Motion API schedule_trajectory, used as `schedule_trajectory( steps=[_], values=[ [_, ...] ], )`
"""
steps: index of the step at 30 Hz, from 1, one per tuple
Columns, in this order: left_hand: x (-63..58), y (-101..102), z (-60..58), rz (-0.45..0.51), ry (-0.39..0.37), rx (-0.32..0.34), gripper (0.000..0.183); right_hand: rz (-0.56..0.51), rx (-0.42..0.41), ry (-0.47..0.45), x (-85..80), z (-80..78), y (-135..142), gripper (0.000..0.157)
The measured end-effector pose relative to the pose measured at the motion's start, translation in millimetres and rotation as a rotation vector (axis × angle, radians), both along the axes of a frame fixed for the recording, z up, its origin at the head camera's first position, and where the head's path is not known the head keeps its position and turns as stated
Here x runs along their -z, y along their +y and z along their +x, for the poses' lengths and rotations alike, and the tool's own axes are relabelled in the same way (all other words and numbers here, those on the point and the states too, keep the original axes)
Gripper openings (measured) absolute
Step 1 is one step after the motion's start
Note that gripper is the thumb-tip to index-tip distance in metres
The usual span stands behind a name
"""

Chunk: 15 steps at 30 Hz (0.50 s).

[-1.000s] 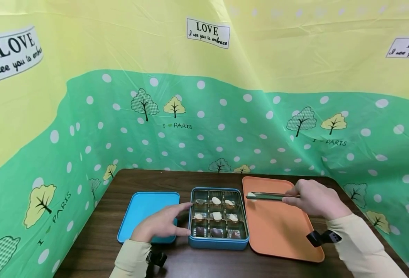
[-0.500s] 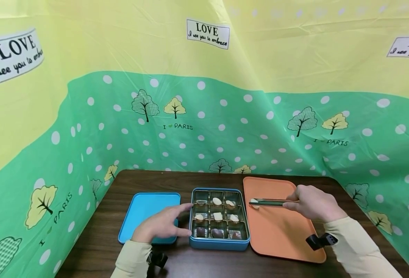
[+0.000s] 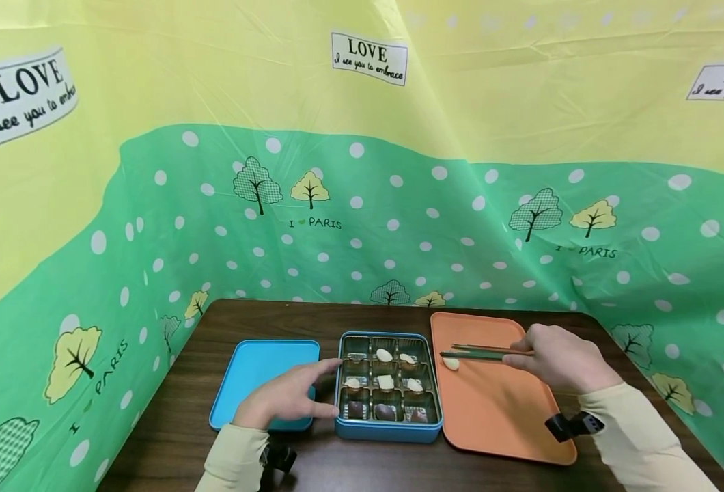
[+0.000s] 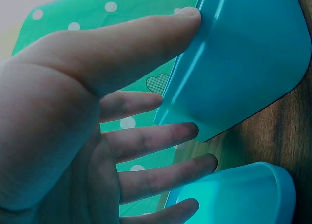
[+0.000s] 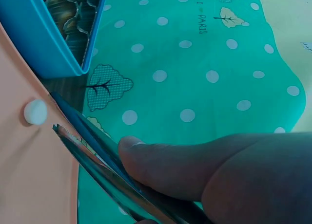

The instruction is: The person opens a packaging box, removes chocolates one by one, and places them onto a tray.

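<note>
**One pair of tongs point(image 3: 475, 355) parted beside one loose white piece point(image 3: 451, 365)**

The right hand point(image 3: 561, 355) pinches the tongs, whose two arms stand apart; the single white piece lies just beside their tips on the one orange tray point(image 3: 497, 410), near its left edge toward the back left corner. The tray takes the right side of the worktop point(image 3: 300, 318).

The left hand point(image 3: 285, 395) has its fingers spread, with the thumb touching the one blue box point(image 3: 386, 432) at its left side. The box has nine compartments, in three rows of three. Five clearly hold white pieces: three in the middle row, two at the back; I cannot tell about the back left one. Three in front hold something dark. One blue lid point(image 3: 260, 365) lies toward the worktop's left edge, partly behind the left hand.
</note>
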<state>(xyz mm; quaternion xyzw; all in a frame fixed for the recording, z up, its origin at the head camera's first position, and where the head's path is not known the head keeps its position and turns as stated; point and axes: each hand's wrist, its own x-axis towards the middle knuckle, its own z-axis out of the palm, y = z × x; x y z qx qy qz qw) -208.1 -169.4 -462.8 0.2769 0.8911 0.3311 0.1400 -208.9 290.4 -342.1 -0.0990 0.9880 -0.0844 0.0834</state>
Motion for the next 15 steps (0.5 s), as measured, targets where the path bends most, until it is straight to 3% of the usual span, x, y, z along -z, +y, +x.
schedule_trajectory(
  steps=[8, 15],
  values=[
    [-0.7, 0.0, 0.3, -0.003, -0.006, -0.004, 0.089, 0.028, -0.007, 0.031, -9.5, 0.3, -3.8, 0.042],
    [0.5, 0.1, -0.3, -0.013, -0.011, -0.017, 0.090, -0.008, -0.038, 0.097, -18.4, 8.1, -19.7, 0.041]
  ],
)
